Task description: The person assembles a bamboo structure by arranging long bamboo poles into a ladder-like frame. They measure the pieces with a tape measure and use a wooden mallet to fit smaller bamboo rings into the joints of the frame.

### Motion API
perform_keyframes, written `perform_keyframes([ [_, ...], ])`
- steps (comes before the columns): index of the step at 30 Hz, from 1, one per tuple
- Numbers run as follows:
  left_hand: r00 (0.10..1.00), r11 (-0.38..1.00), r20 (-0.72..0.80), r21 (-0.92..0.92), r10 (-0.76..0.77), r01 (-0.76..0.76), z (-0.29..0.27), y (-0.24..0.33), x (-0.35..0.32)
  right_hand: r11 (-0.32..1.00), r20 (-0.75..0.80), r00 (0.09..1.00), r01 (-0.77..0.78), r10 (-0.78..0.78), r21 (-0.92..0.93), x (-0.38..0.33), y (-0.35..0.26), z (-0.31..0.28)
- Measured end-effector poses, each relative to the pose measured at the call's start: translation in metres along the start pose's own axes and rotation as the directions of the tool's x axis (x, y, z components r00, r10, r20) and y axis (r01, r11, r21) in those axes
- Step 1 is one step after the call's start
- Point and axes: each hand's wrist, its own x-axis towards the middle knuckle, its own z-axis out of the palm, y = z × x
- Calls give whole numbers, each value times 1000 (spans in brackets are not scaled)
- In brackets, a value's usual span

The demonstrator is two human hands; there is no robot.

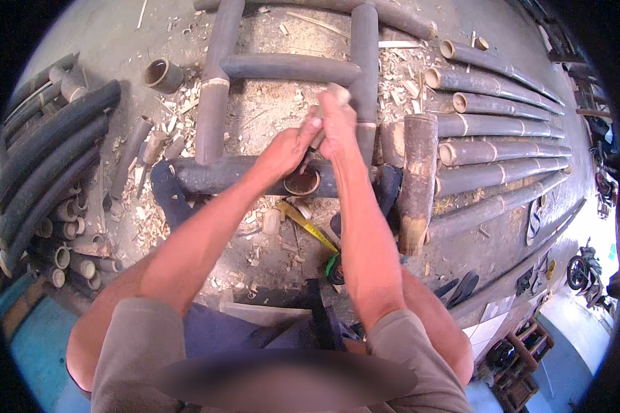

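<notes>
Before me lies a frame of thick dark bamboo poles. In its near pole (234,173) is a round opening, where a bamboo end (302,183) shows a pale rim. Both my hands are closed on one wooden-handled cutting tool (338,93), tilted with its narrow dark blade down toward that opening. My right hand (337,125) wraps the handle. My left hand (287,150) is closed lower down, near the blade. The blade's tip is hard to make out, so I cannot tell whether it touches the bamboo. My feet are against the near pole.
Several bamboo poles (503,129) lie side by side at right, beside a short thick piece (417,182). Curved dark bamboo (62,162) is stacked at left. A cut bamboo cup (163,75) stands far left. A yellow tape measure (310,227) and wood chips (151,219) lie nearby.
</notes>
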Motion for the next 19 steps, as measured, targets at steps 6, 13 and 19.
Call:
perform_keyframes([
  [6, 734, 912, -678, -326, -42, -249, 55, -32, -58, 797, 595, 767, 195, 239, -572, -14, 38, 56],
  [13, 832, 506, -436, -832, -343, -227, 64, -15, -52, 490, 656, 708, 488, 261, -722, -14, 38, 65],
  [19, 999, 732, 34, -681, -8, 29, 37, -12, -1, 676, 100, 993, 115, -61, -728, 13, 3, 22],
])
